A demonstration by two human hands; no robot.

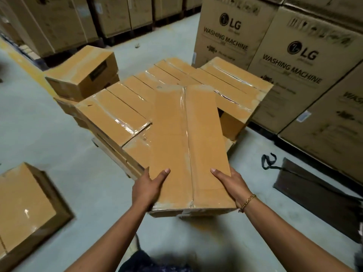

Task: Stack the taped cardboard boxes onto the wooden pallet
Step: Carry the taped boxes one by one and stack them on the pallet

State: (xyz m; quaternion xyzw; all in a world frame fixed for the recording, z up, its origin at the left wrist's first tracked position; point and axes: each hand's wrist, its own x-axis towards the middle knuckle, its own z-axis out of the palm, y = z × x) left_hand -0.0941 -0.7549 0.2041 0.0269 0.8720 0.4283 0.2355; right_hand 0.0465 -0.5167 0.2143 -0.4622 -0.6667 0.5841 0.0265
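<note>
Both bare forearms came in from the bottom edge, and the left hand (149,187) and right hand (229,183) each gripped a near corner of a long tan cardboard box with clear tape down its centre seam (188,142). Thumbs lay flat on top, and the other fingers went around the side edges, out of sight. A thin gold chain bracelet (247,203) sat on the right wrist.

The box's far end reached over a packed row of matching taped tan boxes (125,103), though I couldn't tell if it was touching them. The pallet under that stack was pretty much hidden. A shorter brown box with a dark label (82,73) sat on top at the stack's left end.

Lots of stuff crowded around. Tall LG washing machine cartons (294,61) stood just behind and right of the stack. A dark flat board (314,193) and a black strap (269,161) lay on the grey concrete floor (59,138) to the right. Another taped tan box (25,209) sat alone on the floor at the left, well apart from the stack. More big plain brown cartons (59,22) lined the back.
</note>
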